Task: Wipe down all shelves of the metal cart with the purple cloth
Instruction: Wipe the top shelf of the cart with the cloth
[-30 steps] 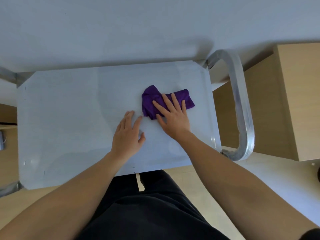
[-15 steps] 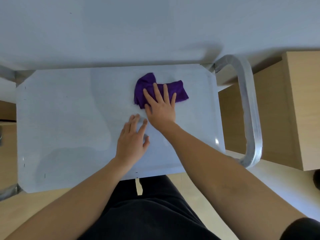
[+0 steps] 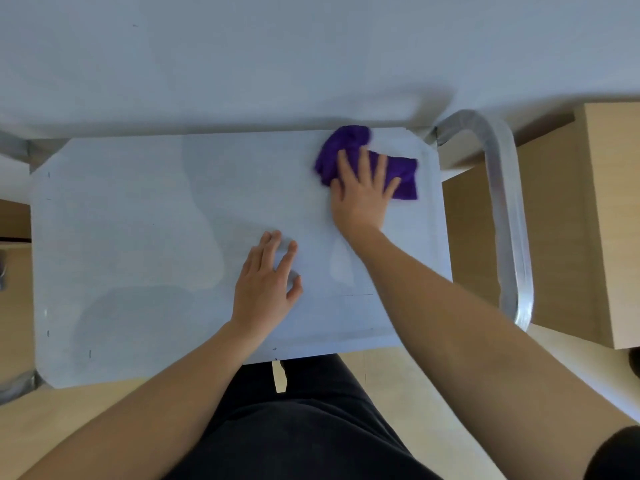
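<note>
Fingers (image 3: 363, 168) straight and fanned, the right hand (image 3: 360, 202) presses flat on the purple cloth (image 3: 405, 174), while the left hand (image 3: 265, 285) is palm-down, fingers loosely spread, holding nothing! Big to small now: the cart's top shelf (image 3: 138, 220) fills the middle, a wooden cabinet (image 3: 609, 220) stands off its right side, the tubular handle (image 3: 502, 188) curves between them, and the crumpled cloth sits at the shelf's far right corner. Left hand's toward the front edge (touching the metal or just above it, can't tell).
</note>
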`<state>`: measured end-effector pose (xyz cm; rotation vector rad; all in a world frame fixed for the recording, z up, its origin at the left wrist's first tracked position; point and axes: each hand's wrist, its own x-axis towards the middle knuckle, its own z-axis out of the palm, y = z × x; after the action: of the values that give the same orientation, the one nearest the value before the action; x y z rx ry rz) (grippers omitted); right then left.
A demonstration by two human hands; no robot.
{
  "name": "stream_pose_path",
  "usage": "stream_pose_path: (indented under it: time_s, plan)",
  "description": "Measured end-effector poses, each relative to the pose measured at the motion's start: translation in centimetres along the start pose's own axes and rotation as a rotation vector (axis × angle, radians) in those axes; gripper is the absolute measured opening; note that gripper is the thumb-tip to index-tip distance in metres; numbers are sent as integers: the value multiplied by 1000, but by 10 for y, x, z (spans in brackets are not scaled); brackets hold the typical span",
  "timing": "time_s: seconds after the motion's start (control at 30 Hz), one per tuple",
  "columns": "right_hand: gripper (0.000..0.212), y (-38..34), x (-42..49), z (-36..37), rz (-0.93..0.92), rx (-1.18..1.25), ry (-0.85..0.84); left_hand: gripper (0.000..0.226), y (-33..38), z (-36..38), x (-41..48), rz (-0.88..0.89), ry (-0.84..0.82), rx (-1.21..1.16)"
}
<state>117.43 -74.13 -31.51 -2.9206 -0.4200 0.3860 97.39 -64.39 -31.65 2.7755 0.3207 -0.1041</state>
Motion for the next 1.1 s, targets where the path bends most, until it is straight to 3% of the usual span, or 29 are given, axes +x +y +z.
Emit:
stream_pose_path:
  time_s: [0.1, 0.2, 0.5, 0.77, 1.1]
  plan:
    - [53, -29, -19, 11, -355, -91, -48, 56, 1, -1, 0, -13, -40, 19]
    - [50, -15, -8, 8, -495, -76, -52, 58, 1, -3, 0, -18, -47, 16]
    - [51, 83, 44, -36, -9, -14, -15, 56, 0, -2, 0, -6, -23, -1]
    - [54, 53, 36, -27, 34, -46, -6, 56, -2, -2, -1, -9, -29, -1]
    - [54, -53, 1, 4, -128, -71, -90, 60, -13, -8, -6, 13, -92, -45]
